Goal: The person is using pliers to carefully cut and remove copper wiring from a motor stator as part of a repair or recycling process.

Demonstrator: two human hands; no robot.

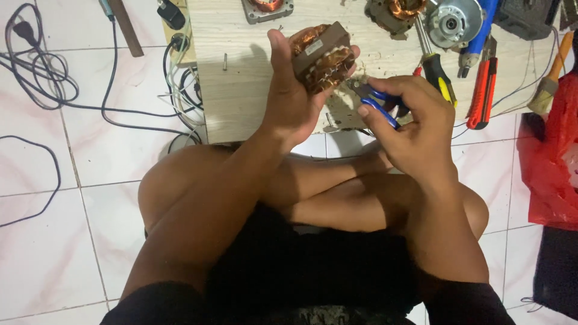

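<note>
Now L hand [292, 90] clamps the motor stator [322, 57] above the tabletop [241, 90], R hand [409, 123] grips blue-handled pliers [378, 103] w/ nose near its copper windings. Looks heavy, rigid; wire fragile, so hold by the steel core.

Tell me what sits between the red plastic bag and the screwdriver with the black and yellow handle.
In the head view, red-handled pliers lie between the screwdriver and the red plastic bag.

Tools [481, 84] crowding right; bare board [235, 90] leftward.
</note>
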